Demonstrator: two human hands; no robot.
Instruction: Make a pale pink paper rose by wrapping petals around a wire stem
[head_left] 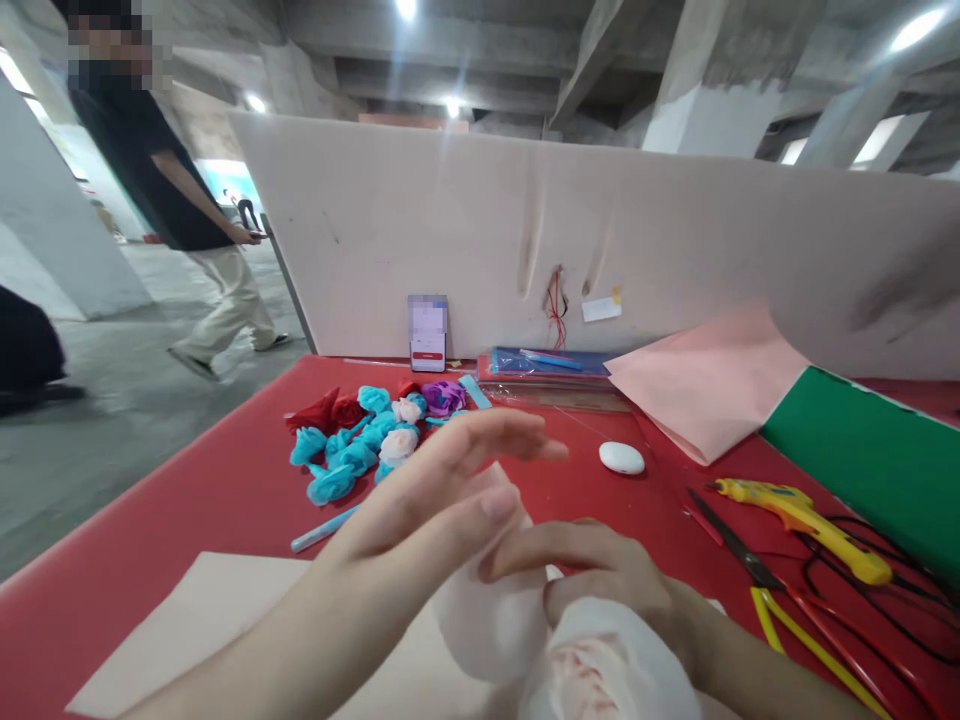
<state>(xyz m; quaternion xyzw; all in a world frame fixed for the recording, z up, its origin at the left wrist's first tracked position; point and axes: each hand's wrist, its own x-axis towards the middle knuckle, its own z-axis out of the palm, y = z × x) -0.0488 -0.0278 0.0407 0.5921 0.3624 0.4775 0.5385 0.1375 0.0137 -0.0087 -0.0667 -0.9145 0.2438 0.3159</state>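
Observation:
My left hand (442, 485) is raised over the middle of the table, fingers stretched out together and thumb apart from them. Behind its thumb shows the tip of a white crepe paper piece (484, 620); whether the hand touches it I cannot tell. The fingers of my right hand (611, 565) are curled and pinch the edge of that paper. Just below the right hand is a white paper flower (592, 670) with pinkish folds at its centre, partly cut off by the frame. What supports the flower is hidden.
Blue, red, purple and white paper flowers (352, 455) lie beyond my left hand. On the right are scissors (757, 570), a yellow glue gun (810, 515) with its cable, and a white case (621, 458). A phone (428, 335) leans against the board. A person (172, 180) walks at left.

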